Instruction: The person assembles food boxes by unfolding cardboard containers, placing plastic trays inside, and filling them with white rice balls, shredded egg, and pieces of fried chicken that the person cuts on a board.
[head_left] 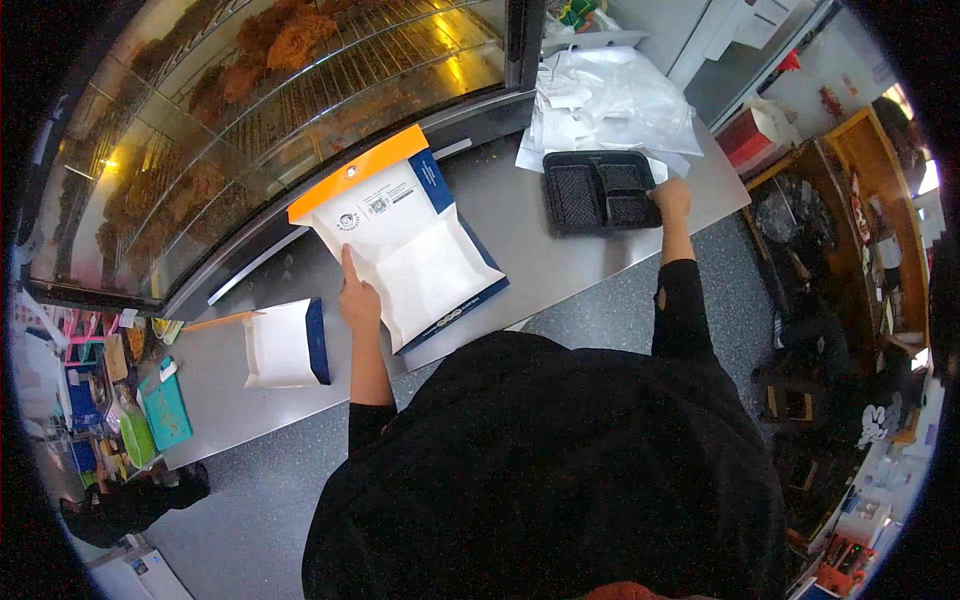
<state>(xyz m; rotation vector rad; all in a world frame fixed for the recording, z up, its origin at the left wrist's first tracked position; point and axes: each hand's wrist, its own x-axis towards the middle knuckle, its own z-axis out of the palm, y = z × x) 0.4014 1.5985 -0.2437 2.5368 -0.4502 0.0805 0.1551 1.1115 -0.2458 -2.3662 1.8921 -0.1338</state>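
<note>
The right hand [674, 203] grips the right edge of a black plastic tray [573, 195] with three parts. The tray is near the far right of a shiny grey metal counter [530, 262], just below a pile of clear and white plastic bags [628, 97]. I cannot tell if its bottom touches the counter.

The left hand [360, 297] is at the left side of an open cardboard box [432, 277], white inside, with an orange flap and dark blue sides. One finger points out along the box wall and the others look curled. I cannot tell if they pinch it.

To do this well, I think the right hand should hold the tray by its rim and keep it flat. The left hand should press only lightly, so the thin walls do not bend. Keeping the tray away from the bags should stop it snagging.
</note>
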